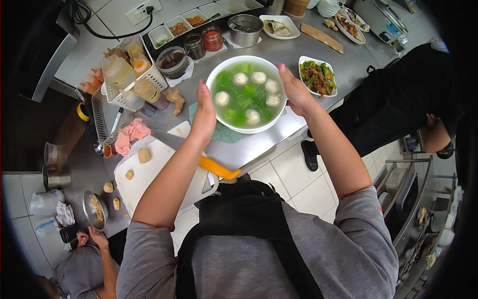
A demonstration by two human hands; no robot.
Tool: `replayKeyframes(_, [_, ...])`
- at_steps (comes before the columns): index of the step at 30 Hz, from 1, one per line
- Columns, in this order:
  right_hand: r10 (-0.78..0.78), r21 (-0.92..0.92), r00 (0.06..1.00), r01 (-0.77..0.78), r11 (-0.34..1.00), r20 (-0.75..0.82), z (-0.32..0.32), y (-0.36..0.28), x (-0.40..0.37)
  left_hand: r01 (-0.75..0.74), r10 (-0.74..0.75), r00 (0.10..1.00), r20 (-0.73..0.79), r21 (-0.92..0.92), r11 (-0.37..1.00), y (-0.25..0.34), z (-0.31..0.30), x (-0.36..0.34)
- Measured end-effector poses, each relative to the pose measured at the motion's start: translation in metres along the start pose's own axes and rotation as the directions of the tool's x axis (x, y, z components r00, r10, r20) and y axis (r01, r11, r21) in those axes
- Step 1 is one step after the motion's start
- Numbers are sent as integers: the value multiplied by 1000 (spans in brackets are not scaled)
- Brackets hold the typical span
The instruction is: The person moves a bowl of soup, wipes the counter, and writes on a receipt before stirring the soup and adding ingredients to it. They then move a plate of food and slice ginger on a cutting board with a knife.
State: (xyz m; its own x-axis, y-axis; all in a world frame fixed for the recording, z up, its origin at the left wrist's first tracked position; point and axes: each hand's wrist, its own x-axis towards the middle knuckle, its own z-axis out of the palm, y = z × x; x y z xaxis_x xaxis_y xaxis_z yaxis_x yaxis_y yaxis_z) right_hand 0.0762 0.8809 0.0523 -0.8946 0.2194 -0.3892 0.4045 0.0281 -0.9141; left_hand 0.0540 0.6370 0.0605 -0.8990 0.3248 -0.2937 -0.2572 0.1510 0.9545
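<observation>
My fingers [201,94] on both hands clamp the soup bowl [247,130] between them, left hand [205,114] at its left rim, right hand [295,92] at its right. The bowl is over the near edge of the counter [259,144], beside a plate of peppers [317,77].

Steel counter [259,144] carried a dish of green peppers and meat [317,75]; white basket [155,75] held squeeze bottles [117,70]; red-sauce jar [213,39] stood near steel pot [245,30]; pink cloth [130,134] lay just beside white cutting board [149,174] bearing ginger pieces [144,155]; a co-worker's hand [98,238] rested by a metal bowl [88,209].
</observation>
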Motion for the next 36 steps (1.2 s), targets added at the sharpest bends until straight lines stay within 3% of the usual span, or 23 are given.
replayKeyframes(6, [60, 104, 997, -65, 992, 48, -42, 22, 44, -80, 79, 996, -29, -37, 996, -53, 29, 69])
replayKeyframes(8, [13, 89, 999, -17, 996, 48, -53, 45, 66, -145, 146, 988, -54, 29, 989, -57, 34, 77])
replayKeyframes(11, [13, 120, 993, -27, 992, 116, -57, 53, 83, -130, 134, 988, -81, 46, 990, -58, 41, 79])
replayKeyframes(14, [52, 95, 987, -67, 993, 151, -55, 38, 80, -95, 100, 990, -96, 56, 994, -61, 34, 76])
replayKeyframes(16, [123, -29, 989, -121, 992, 81, -52, 19, 87, -70, 76, 990, -118, 54, 996, -60, 21, 75])
replayKeyframes(17, [-75, -372, 997, 72, 925, 5, -57, 10, 106, -66, 72, 989, -132, 47, 997, -59, 12, 78])
replayKeyframes(18, [-286, -673, 958, 215, 707, 5, -57, 0, 125, -112, 174, 950, -260, 234, 966, -58, -2, 80])
replayKeyframes(19, [-411, -733, 911, 294, 613, 21, -48, -19, 139, -125, 291, 887, -360, 419, 899, -59, -10, 81])
replayKeyframes(20, [-530, -784, 846, 361, 506, 47, -35, -40, 157, -119, 288, 882, -372, 415, 902, -66, -13, 83])
replayKeyframes(22, [-710, -845, 696, 438, 306, 103, -13, -59, 209, -62, 384, 894, -228, 788, 612, -91, -17, 90])
replayKeyframes(23, [-713, -843, 691, 448, 298, 115, -6, -61, 234, -91, 430, 885, -177, 841, 534, -99, -15, 89])
replayKeyframes(25, [-814, -937, 547, 348, 6, 198, 7, -62, 271, -93, 459, 871, -175, 859, 503, -101, -12, 85])
replayKeyframes(26, [-814, -934, 541, 358, -1, 209, 10, -65, 282, -100, 485, 860, -160, 879, 467, -101, -10, 84])
replayKeyframes(28, [-617, -884, 692, 466, -15, 375, 15, -76, 289, -74, 509, 842, -178, 897, 436, -101, -7, 85])
replayKeyframes(30, [-562, -867, 721, 498, 13, 405, 10, -90, 292, -28, 495, 849, -183, 921, 387, -100, -5, 85])
replayKeyframes(33, [-699, -851, 703, 441, 284, 130, -8, -116, 280, -11, 490, 852, -184, 929, 370, -97, -4, 84])
replayKeyframes(35, [-648, -779, 758, 449, 437, 74, -38, -133, 284, -18, 488, 852, -188, 923, 386, -96, -5, 83])
replayKeyframes(36, [-646, -784, 760, 445, 434, 74, -46, -140, 275, -24, 490, 851, -188, 919, 394, -95, -4, 83])
